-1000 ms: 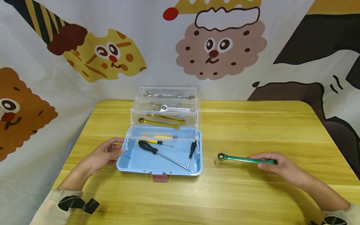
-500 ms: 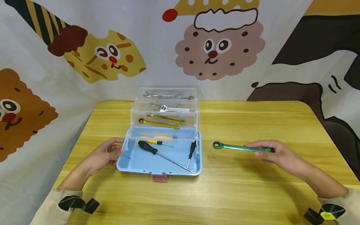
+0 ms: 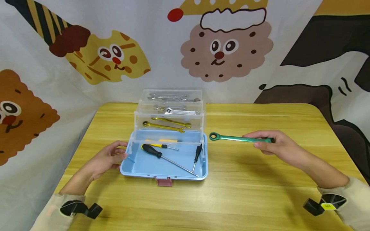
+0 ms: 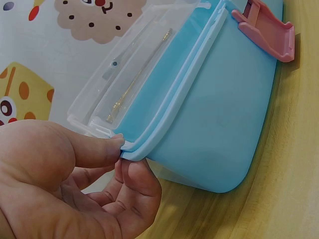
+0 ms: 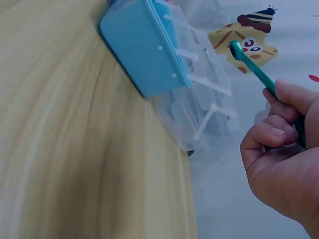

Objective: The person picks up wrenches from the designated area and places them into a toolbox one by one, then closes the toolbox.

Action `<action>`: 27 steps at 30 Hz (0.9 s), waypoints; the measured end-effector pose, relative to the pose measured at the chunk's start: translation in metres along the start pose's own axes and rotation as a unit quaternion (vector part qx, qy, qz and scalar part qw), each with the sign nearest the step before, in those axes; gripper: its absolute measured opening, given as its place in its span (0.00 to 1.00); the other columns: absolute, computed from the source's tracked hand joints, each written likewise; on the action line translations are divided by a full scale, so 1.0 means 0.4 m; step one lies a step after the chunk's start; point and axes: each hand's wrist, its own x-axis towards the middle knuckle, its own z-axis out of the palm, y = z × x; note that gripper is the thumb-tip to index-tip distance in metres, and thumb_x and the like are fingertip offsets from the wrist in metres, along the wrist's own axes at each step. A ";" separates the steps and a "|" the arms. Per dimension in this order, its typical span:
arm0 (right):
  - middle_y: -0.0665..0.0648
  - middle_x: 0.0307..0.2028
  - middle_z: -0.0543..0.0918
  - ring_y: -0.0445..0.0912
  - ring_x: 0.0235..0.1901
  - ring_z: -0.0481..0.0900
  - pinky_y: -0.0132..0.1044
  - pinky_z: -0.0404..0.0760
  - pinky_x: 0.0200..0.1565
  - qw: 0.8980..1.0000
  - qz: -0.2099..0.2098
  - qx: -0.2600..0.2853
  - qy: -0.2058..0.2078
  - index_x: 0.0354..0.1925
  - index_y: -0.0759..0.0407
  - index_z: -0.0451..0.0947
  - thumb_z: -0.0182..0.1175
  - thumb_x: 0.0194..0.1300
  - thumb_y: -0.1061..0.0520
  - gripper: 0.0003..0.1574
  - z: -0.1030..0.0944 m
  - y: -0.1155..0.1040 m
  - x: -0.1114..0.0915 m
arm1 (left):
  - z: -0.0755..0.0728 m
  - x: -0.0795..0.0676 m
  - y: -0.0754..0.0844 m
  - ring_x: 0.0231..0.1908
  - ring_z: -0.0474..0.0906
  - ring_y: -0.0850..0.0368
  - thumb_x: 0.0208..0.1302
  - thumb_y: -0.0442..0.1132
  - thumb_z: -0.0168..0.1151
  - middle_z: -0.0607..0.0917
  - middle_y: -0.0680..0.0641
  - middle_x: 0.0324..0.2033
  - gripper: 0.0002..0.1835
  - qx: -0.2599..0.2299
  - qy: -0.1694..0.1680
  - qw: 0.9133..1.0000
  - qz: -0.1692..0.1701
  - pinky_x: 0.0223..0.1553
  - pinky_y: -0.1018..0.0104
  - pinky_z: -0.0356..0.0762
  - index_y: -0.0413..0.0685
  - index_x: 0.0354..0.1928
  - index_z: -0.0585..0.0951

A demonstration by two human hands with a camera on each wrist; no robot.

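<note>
A blue toolbox (image 3: 164,167) stands open on the table, its clear tiered trays (image 3: 169,115) raised at the back. My left hand (image 3: 105,160) pinches the box's left rim between thumb and curled fingers, as the left wrist view shows. To the right of the box, my right hand (image 3: 274,144) grips a green ratcheting wrench (image 3: 241,138) by one end, above the table. Its ring end points left, close to the box's right rim. Inside the box lie a large black screwdriver (image 3: 152,150), a smaller black screwdriver (image 3: 198,154) and a yellow-handled screwdriver (image 3: 157,145).
In the trays lie gold wrenches (image 3: 163,126), an adjustable wrench (image 3: 182,112) and several silver wrenches (image 3: 169,97). A pink latch (image 3: 164,182) hangs at the box's front. Behind the wooden table (image 3: 260,205) hangs a printed cloth (image 3: 162,57).
My right hand has carried the green wrench left and away from me, towards the toolbox's right rim. The left hand and the box have kept their place.
</note>
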 end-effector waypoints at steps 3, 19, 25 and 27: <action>0.54 0.23 0.60 0.53 0.20 0.55 0.42 0.60 0.21 1.000 0.007 -0.005 0.003 0.62 0.60 0.80 0.55 0.76 0.65 0.19 0.002 -0.014 0.015 | 0.000 0.000 0.001 0.38 0.79 0.55 0.77 0.33 0.54 0.78 0.40 0.47 0.28 0.001 0.000 1.000 -0.001 0.35 0.61 0.82 0.29 0.71 0.58; 0.51 0.21 0.59 0.46 0.18 0.56 0.36 0.58 0.22 0.999 0.042 -0.010 0.004 0.62 0.59 0.80 0.60 0.75 0.56 0.20 0.088 -0.068 0.146 | 0.002 0.000 0.002 0.37 0.79 0.54 0.77 0.33 0.54 0.78 0.39 0.46 0.27 0.002 0.000 1.000 -0.001 0.34 0.60 0.83 0.29 0.71 0.59; 0.49 0.18 0.57 0.44 0.18 0.55 0.33 0.56 0.22 0.999 0.043 0.000 -0.006 0.62 0.58 0.81 0.62 0.74 0.57 0.20 0.127 -0.079 0.205 | 0.001 0.000 0.003 0.37 0.79 0.54 0.77 0.33 0.55 0.78 0.41 0.46 0.27 0.003 0.001 1.000 -0.001 0.35 0.60 0.83 0.29 0.71 0.59; 0.50 0.19 0.59 0.43 0.17 0.55 0.32 0.57 0.22 0.999 0.043 -0.005 -0.006 0.61 0.57 0.82 0.62 0.74 0.57 0.20 0.139 -0.081 0.222 | 0.001 0.000 0.003 0.37 0.79 0.54 0.77 0.33 0.55 0.78 0.41 0.45 0.27 0.003 0.001 1.000 -0.002 0.34 0.60 0.83 0.30 0.71 0.59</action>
